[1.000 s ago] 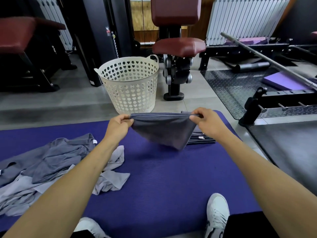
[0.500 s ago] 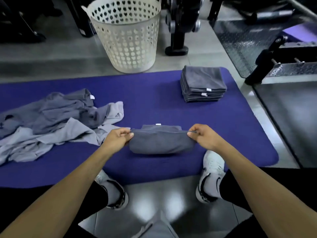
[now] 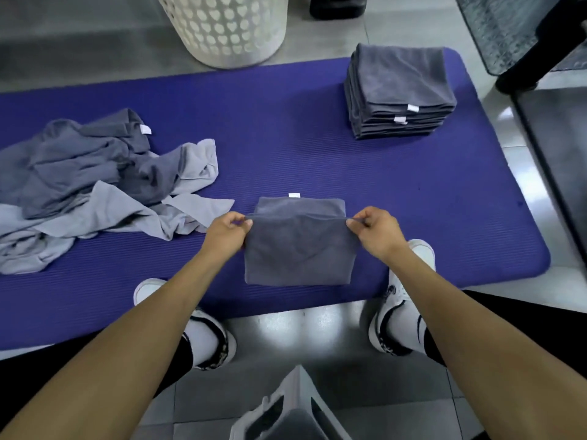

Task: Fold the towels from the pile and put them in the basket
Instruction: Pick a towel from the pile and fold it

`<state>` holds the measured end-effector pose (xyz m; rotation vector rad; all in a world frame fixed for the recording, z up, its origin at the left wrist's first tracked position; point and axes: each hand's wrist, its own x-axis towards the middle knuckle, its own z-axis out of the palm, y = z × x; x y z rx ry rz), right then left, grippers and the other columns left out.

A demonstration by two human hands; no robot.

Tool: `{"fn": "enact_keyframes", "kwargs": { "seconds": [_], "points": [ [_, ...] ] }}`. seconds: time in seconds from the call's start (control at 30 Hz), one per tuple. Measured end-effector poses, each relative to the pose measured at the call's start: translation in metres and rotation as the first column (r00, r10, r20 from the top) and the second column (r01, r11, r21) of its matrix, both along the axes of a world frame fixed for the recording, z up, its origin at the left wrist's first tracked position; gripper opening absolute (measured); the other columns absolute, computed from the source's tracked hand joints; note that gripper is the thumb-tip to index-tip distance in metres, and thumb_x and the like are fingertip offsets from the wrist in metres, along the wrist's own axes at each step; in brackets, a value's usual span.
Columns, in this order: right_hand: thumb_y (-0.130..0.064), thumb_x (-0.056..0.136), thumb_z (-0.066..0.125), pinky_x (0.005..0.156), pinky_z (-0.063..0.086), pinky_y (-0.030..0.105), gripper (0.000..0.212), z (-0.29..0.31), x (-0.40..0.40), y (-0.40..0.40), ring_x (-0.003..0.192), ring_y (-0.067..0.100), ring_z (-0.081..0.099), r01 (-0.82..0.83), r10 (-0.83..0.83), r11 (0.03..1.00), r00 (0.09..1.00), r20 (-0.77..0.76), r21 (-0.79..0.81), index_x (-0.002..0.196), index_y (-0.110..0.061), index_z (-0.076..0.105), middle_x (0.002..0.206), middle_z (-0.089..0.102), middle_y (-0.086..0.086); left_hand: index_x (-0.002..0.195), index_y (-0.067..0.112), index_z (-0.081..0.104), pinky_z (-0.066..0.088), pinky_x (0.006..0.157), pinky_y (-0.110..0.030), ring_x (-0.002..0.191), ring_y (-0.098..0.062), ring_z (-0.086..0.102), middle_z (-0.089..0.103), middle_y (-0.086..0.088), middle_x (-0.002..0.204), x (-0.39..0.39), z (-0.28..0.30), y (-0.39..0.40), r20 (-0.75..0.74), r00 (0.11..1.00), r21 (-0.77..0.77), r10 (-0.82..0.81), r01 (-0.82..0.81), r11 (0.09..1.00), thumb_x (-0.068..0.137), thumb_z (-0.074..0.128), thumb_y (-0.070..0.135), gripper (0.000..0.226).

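Observation:
A dark grey towel lies partly folded on the blue mat, near its front edge. My left hand pinches its upper left corner and my right hand pinches its upper right corner, holding the top layer over the lower one. A loose pile of grey towels lies at the left of the mat. A neat stack of folded towels sits at the mat's far right. The white perforated basket stands on the floor beyond the mat, with only its lower part in view.
My two white shoes rest at the mat's front edge on glossy grey tiles. Dark gym equipment and a checker-plate platform fill the far right. A grey and white object sits at the bottom centre.
The towel came down from mid-air onto the mat and was folded over towards me. The view tilted down, so the basket's rim left the frame.

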<state>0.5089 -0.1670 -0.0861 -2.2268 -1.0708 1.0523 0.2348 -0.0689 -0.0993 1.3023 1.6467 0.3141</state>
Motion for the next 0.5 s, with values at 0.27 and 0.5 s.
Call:
{"fn": "enact_keyframes", "kwargs": {
  "seconds": [0.27,0.5],
  "points": [
    [-0.029,0.092,0.068,0.069,0.06,0.044,0.019,-0.06,0.015,0.067,0.073,0.027,0.069,0.115,-0.112,0.99,0.993,0.043,-0.076,0.082,-0.014,0.061,0.077,0.069,0.01,0.087,0.022,0.061,0.048,0.071,-0.029,0.072,-0.017,0.06,0.063,0.003,0.073,0.031,-0.069,0.067,-0.163,0.987,-0.001,0.006,-0.007,1.0,0.094,0.063,0.029,0.01],
    [-0.023,0.094,0.066,0.072,0.059,0.027,0.01,-0.093,0.024,0.085,0.071,0.012,0.069,0.171,-0.173,0.983,0.985,-0.018,-0.061,0.096,-0.013,0.066,0.075,0.071,0.003,0.095,0.017,0.06,0.053,0.066,-0.034,0.066,-0.018,0.061,0.067,-0.003,0.083,0.039,-0.107,0.068,-0.06,0.995,0.069,0.082,-0.078,0.995,0.097,0.06,0.024,0.008]
  ]
}}
